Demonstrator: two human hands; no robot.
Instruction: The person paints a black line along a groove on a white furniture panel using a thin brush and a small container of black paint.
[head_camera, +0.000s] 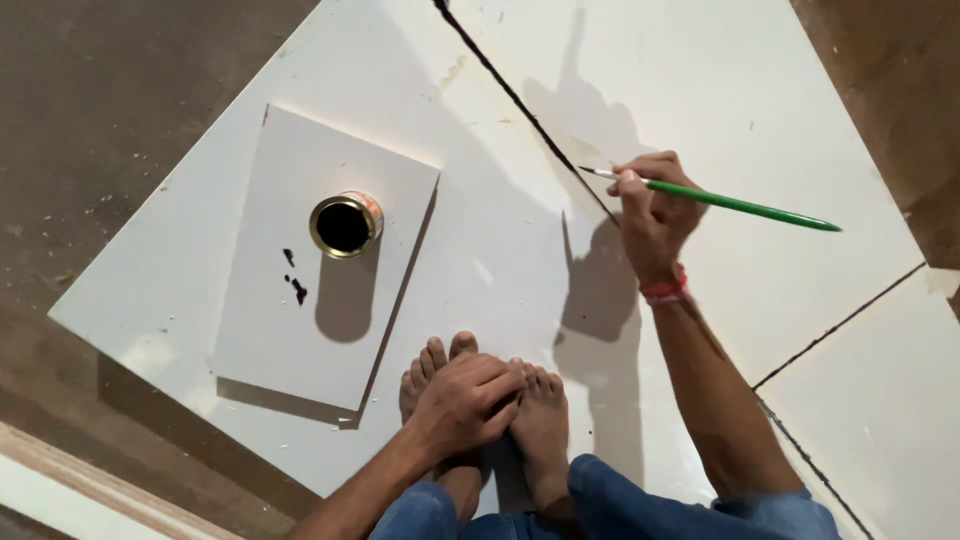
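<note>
while the right hand (652, 215) pinches a thin green paintbrush (740, 204) near its bristle end, the fingers are bunched tight around the shaft, with the long handle trailing off to the right and the pale tip pointing left toward a dark seam (520, 105) between the big white panels (740, 80) on the floor. the brush looks light and stiff, a slender stick that could roll between the fingertips, so the grip close to the ferrule seems the sensible place for control; held farther back it would likely wobble. the left hand (462, 400) lies flat across the person's bare feet (540, 415), fingers together and curled loosely over the toes, clamped on nothing else. well apart to the left, a small open tin (345, 224) of dark liquid stands upright on a smaller white board (300, 320), with a few dark drips (296, 288) just beside it. the tin looks light and easy to tip, and its rim may be slick, so it would be safest taken by the sides.
</note>
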